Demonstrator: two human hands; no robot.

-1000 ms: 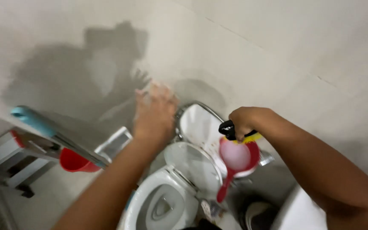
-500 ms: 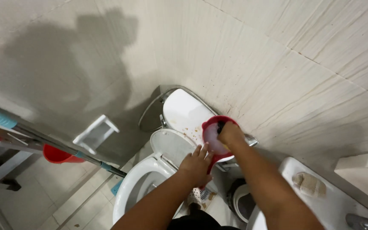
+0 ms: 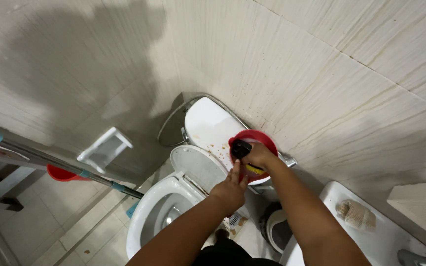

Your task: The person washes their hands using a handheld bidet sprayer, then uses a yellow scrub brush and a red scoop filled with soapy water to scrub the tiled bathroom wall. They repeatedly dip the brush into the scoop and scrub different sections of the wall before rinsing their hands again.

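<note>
My right hand (image 3: 258, 156) grips a round red scoop (image 3: 267, 140) together with a small yellow object that has a black top (image 3: 241, 148). It holds them above the white toilet tank lid (image 3: 205, 128). My left hand (image 3: 230, 189) is just below it, fingers stretched up, with the fingertips at the yellow object. The lid has brown specks on it. Below the hands are the raised toilet lid (image 3: 195, 167) and the open white bowl (image 3: 161, 214).
A silver hose (image 3: 173, 116) loops beside the tank. A mop handle (image 3: 60, 165) crosses at left over a red bucket (image 3: 61, 174) and a white wall holder (image 3: 104, 147). At right are a white sink (image 3: 380, 241), a sponge (image 3: 355, 214), a soap dish (image 3: 420, 202) and a dark bin (image 3: 276, 231).
The view swung right, bringing in the sink. My left hand came off the wall and dropped under my right hand, which moved the red scoop over the tank lid.
</note>
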